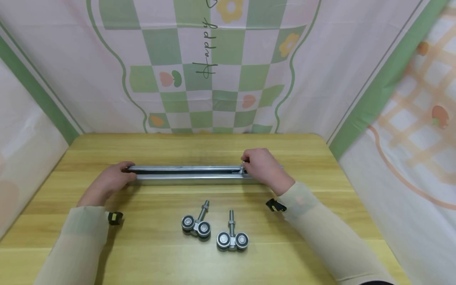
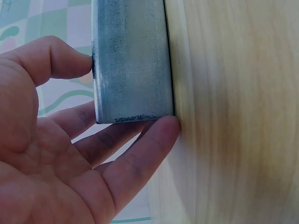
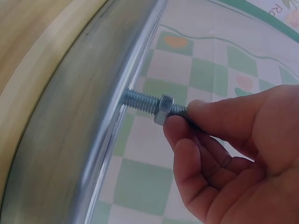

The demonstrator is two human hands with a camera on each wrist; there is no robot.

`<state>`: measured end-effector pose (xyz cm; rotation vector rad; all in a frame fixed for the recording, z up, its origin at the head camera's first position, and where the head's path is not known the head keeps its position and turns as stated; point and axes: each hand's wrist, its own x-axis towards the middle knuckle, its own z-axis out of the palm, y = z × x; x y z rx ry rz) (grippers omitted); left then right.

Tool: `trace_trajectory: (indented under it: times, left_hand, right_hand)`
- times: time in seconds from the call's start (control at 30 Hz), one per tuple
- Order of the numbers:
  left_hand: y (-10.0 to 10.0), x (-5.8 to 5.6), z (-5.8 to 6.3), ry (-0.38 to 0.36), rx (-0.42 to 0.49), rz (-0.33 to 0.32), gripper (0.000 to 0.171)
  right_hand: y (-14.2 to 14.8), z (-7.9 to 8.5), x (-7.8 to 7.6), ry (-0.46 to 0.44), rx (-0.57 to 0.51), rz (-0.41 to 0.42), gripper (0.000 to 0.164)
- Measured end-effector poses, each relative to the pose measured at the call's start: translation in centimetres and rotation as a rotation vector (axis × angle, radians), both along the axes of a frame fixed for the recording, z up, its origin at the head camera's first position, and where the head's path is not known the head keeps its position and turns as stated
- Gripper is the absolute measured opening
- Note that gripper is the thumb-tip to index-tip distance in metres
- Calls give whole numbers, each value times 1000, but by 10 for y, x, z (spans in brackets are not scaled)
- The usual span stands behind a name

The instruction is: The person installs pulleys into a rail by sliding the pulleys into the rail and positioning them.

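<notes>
The right hand (image 1: 263, 166) has thumb and fingers clamped on the free end of a threaded bolt (image 3: 141, 101), right at its nut (image 3: 164, 109); the bolt stands out of the slot in a metal rail (image 1: 192, 181), right of centre in the head view. The left hand (image 1: 111, 179) grips the rail's left end. The rail lies across mid-frame on the wooden tabletop (image 1: 142, 253). Two roller assemblies (image 1: 232, 240) lie near each other, lower centre, before a checked cloth (image 1: 153, 47) at top.
</notes>
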<state>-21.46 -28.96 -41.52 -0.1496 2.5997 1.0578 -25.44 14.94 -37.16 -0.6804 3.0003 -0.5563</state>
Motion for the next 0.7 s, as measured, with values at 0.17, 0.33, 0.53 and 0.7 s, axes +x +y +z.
trace_trajectory:
  times: [0.17,0.33,0.53,0.7]
  left_hand:
    - [-1,-1,-1,-2,-1,2,71]
    - [-2,-1,-1,13,-33,-9,71]
    - [-1,-1,-1,18,-17,-6,70]
    - [-1,-1,-2,22,-17,-9,69]
  right_hand:
    - [-9,-2,-1,24,27,20,16]
    - [-18,-4,-3,39,40,45,16]
    - [-28,-4,-5,47,54,71,15]
    - [-35,-2,-5,43,71,96,15]
